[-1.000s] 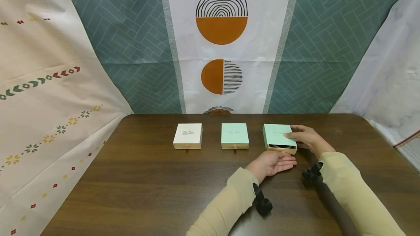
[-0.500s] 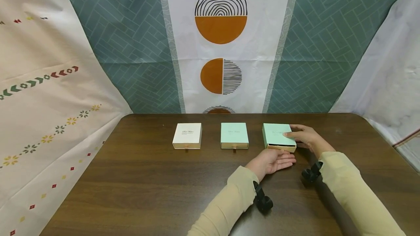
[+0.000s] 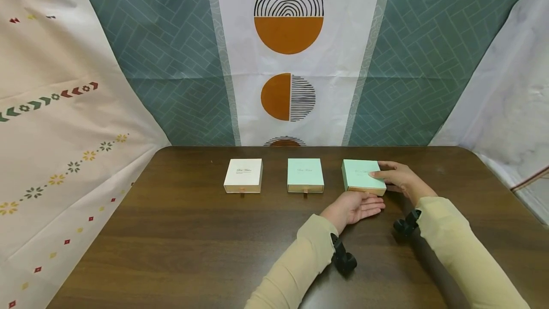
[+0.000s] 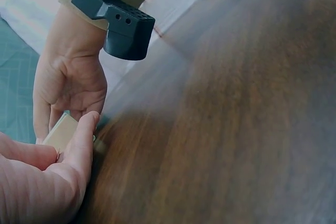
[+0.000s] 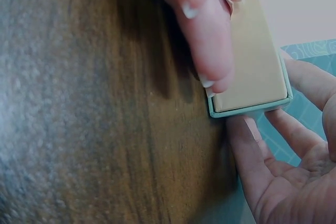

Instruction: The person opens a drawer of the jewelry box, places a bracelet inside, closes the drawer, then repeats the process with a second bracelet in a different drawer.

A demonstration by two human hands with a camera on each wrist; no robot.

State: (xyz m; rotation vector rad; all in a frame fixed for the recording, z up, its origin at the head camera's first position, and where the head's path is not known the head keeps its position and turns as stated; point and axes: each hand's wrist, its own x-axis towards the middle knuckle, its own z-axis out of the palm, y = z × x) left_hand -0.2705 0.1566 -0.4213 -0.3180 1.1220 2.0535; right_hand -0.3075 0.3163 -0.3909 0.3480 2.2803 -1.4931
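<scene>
A mint-green drawer box sits at the right of the row on the table, its gold drawer front level with the sleeve's edge. My right hand grips the sleeve from the right, thumb on the lid and fingers round the far side. Palm up, my left hand is at the drawer front with its fingers extended beneath. Its thumb and forefinger pinch the small pull tab, also visible in the right wrist view against the gold drawer front. The box's contents are hidden.
Another mint-green drawer box stands in the middle and a white one at the left, both with pull tabs facing me. The brown wooden table ends at patterned cloths behind.
The drawer of the right-hand box has slid back into its sleeve, covering the dark contents seen earlier. My left hand moved slightly away from me with it; my right hand kept its hold.
</scene>
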